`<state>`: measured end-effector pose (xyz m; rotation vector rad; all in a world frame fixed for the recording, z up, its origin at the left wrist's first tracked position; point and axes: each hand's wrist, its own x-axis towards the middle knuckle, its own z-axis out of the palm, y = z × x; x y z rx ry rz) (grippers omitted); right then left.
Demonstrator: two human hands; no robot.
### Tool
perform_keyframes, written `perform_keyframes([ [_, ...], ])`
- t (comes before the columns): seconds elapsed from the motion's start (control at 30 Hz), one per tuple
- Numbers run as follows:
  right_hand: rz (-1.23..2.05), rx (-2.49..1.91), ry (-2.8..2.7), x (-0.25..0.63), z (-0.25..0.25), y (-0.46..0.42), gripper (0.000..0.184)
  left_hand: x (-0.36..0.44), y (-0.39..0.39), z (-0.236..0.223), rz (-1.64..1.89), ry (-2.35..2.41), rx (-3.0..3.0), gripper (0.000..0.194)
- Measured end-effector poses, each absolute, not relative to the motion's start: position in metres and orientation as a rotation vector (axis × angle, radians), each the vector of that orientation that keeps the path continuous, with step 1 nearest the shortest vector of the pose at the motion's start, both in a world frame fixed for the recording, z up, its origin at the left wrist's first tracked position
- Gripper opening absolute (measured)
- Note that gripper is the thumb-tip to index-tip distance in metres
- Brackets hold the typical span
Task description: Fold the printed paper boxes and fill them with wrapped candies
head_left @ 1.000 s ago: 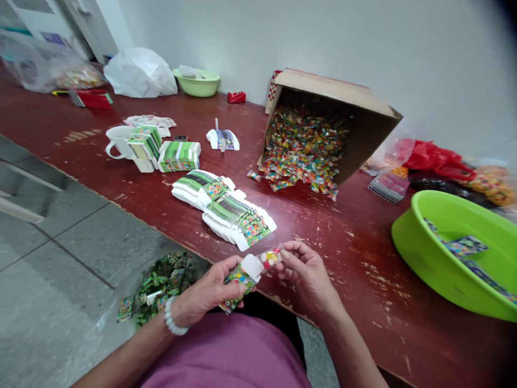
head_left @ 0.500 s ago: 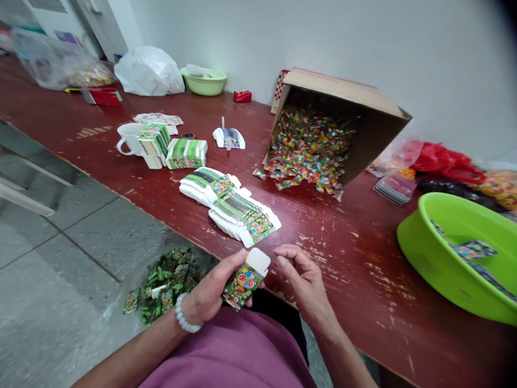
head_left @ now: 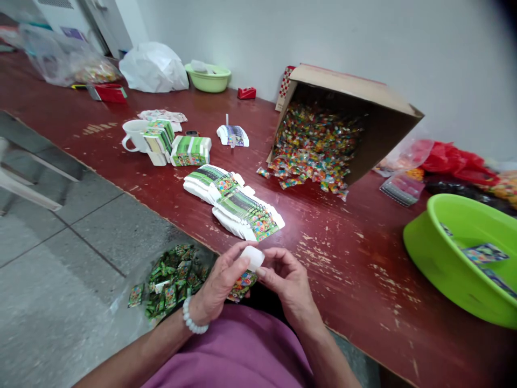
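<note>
Held in left hand point(head_left: 221, 277), just off the near edge of the counter point(head_left: 355, 237): small printed carton point(head_left: 244, 282), white flap point(head_left: 253, 258) uppermost under the thumb. Close at the flap's right side: right hand point(head_left: 287, 277), thumb and fingers narrow; cannot tell whether gripping. Fanned near that edge, just beyond: flat green cartons point(head_left: 238, 207). Toward the wall edge: cardboard box point(head_left: 355, 81) on its side, wrapped candies point(head_left: 319, 151) spilling out. Below the near edge: green packets point(head_left: 177, 277), heaped.

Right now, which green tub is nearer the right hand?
The bright green tub, far right; the paler tub, by the wall, is farther from the right hand.
</note>
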<state>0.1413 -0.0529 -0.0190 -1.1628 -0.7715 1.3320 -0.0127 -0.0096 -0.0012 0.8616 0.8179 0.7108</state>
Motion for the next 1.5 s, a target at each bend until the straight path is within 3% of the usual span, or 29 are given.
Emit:
perform_keyframes([
  [0.2,0.767,-1.354,-1.168,0.136,-0.018,-0.057,0.008,-0.012,-0.011,0.001,0.754,0.829,0.772,0.048],
  [0.3,0.641,-1.357,-1.133,0.132,-0.022,-0.059,0.015,-0.010,-0.011,0.003,0.786,0.829,0.719,0.048],
  [0.47,1.003,-1.264,-1.075,0.132,-0.022,-0.056,0.021,-0.011,-0.012,0.002,0.776,0.850,0.757,0.049],
  [0.57,0.908,-1.229,-0.994,0.131,-0.022,-0.055,0.024,-0.011,-0.012,0.002,0.781,0.831,0.761,0.046],
  [0.7,0.793,-1.255,-1.147,0.133,-0.019,-0.056,0.003,-0.010,-0.012,0.002,0.765,0.823,0.725,0.051],
  [0.9,1.069,-1.190,-1.064,0.139,-0.015,-0.052,0.009,-0.008,-0.014,-0.001,0.722,0.843,0.739,0.052],
  [1.0,1.205,-1.154,-0.903,0.141,-0.016,-0.051,0.022,-0.008,-0.014,-0.002,0.697,0.847,0.728,0.052],
  [1.13,0.924,-1.223,-1.288,0.147,-0.012,-0.050,0.006,-0.010,-0.012,-0.001,0.646,0.834,0.618,0.053],
  [1.27,0.782,-1.175,-1.467,0.146,-0.002,-0.051,0.010,-0.010,-0.009,0.002,0.642,0.845,0.560,0.047],
  [1.37,0.877,-1.204,-1.303,0.138,-0.003,-0.054,0.014,-0.009,-0.009,0.003,0.679,0.834,0.593,0.044],
  [1.5,1.131,-1.188,-1.114,0.128,-0.013,-0.057,0.033,-0.011,-0.010,0.001,0.763,0.794,0.728,0.040],
])
